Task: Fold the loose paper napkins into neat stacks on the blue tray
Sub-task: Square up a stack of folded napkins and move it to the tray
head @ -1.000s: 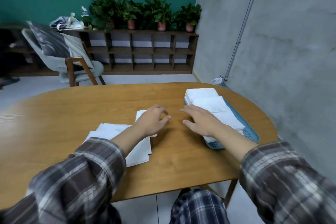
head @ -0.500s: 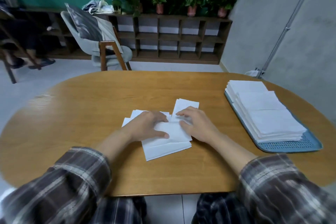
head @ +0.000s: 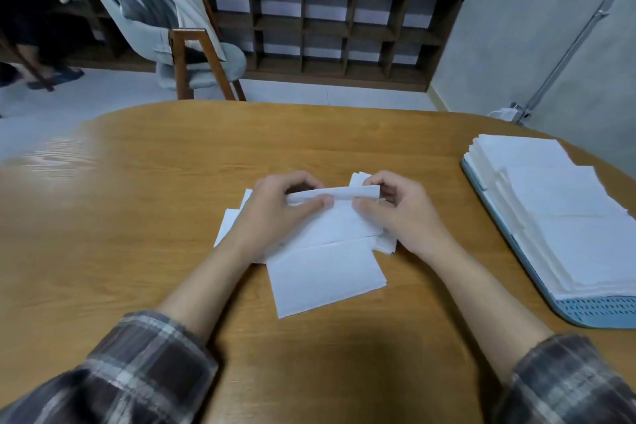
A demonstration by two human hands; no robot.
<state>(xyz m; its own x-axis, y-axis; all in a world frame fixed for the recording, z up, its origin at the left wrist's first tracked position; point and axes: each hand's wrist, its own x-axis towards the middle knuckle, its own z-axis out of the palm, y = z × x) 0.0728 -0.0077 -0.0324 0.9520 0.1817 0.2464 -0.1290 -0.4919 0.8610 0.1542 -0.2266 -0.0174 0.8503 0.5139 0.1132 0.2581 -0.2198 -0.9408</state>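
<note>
Head view: top napkin's (head: pixel 323 241) far edge is pinched and lifted by left hand (head: pixel 275 213) and right hand (head: pixel 402 213); folded stacks (head: pixel 564 217) are held on blue tray (head: pixel 599 315).

Dim, soft light; edges blurred, warped

one view only: a wide-angle camera worn on the head. it looks forward and down from the near edge of the wooden table (head: pixel 155 200), set close above it. the sleeves (head: pixel 137 372) enter at the bottom corners. the left hand (head: pixel 272 217) and right hand (head: pixel 402 217) sit at mid-frame on the loose napkins (head: pixel 327 275). the blue tray (head: pixel 599 315) lies at the right, cut by the frame edge. the far field takes in a chair (head: pixel 206 62) far left, a shelf unit (head: pixel 344 27) far centre and a grey wall (head: pixel 516 45) far right.
</note>
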